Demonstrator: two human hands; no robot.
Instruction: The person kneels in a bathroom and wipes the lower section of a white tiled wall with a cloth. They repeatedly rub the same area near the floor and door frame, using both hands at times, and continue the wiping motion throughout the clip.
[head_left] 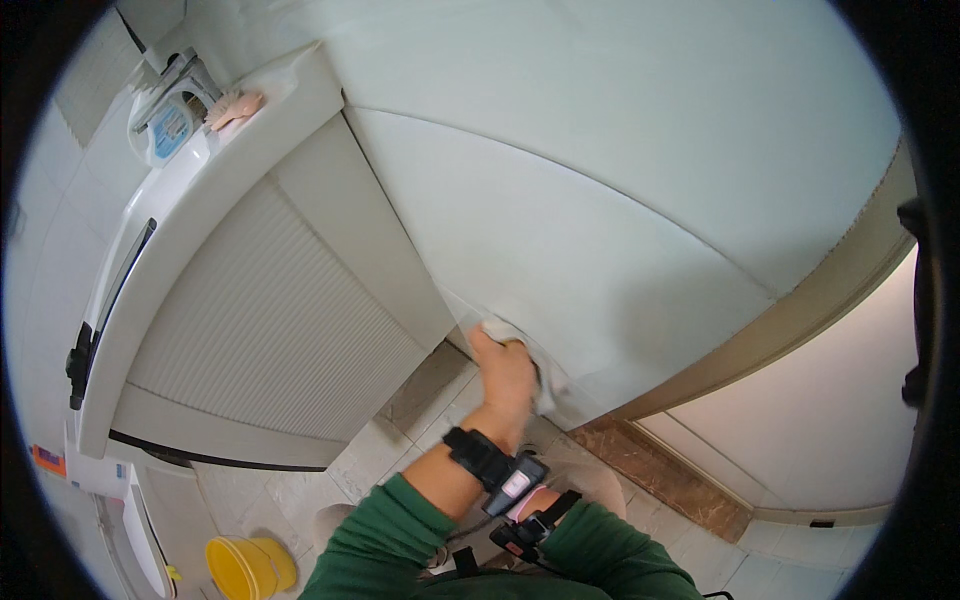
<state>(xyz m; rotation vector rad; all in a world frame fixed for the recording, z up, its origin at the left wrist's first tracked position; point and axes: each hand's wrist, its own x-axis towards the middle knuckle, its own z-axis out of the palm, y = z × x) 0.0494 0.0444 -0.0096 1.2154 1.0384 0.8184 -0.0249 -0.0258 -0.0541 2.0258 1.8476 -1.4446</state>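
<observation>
My left hand (pixel 505 378) grips a white cloth (pixel 543 390), pressing it against the lower part of the pale tiled wall (pixel 600 270). The cloth bunches under the fingers and hangs past the far side of the hand. This spot lies just right of the white vanity cabinet (pixel 270 300), low down near the floor. My right hand (pixel 537 502) is mostly hidden behind the left wrist and its strapped device; only a small part shows beside the wrist strap, and its fingers cannot be seen.
On the washbasin (pixel 200 155) at the upper left stand a clear soap bottle (pixel 168 130) and a pink brush (pixel 236 108), by the tap (pixel 185 75). A yellow bucket (pixel 225 568) sits on the floor at lower left. A doorway with a brown marble threshold (pixel 665 470) is at right.
</observation>
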